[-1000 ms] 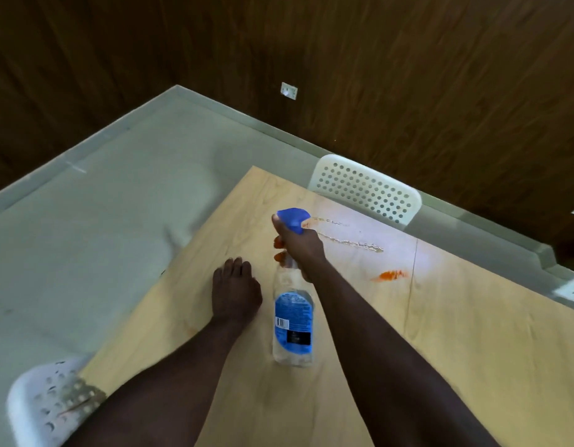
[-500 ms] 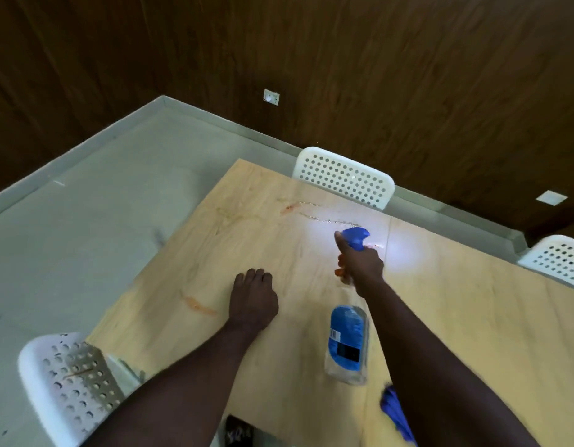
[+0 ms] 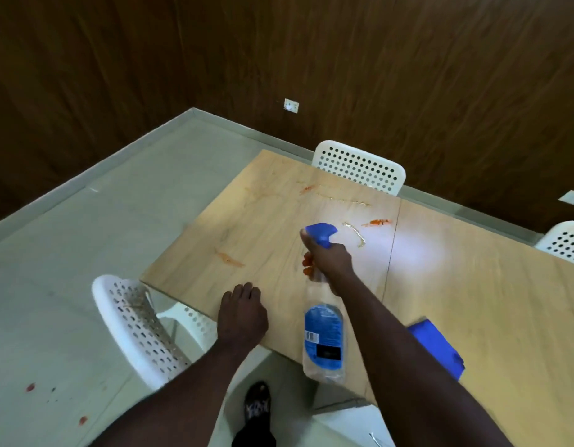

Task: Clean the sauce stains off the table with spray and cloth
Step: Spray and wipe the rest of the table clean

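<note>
My right hand (image 3: 330, 259) is wrapped round the neck of the bottle (image 3: 324, 337), held over the table (image 3: 472, 301) with the nozzle facing the stains (image 3: 377, 222). My left hand (image 3: 242, 312) rests near the table edge holding nothing, fingers loosely bent I think. The cloth (image 3: 437, 346) lies by my right forearm.

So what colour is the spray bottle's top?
Blue: the trigger top of the clear plastic spray bottle shows best in the head view.

Bottle (image 3: 324, 343) is held over desk (image 3: 472, 301) near edge; cloth (image 3: 440, 350) is laid on desk right of it; stains (image 3: 379, 222) are spread behind; chair (image 3: 140, 324) is set left.
</note>
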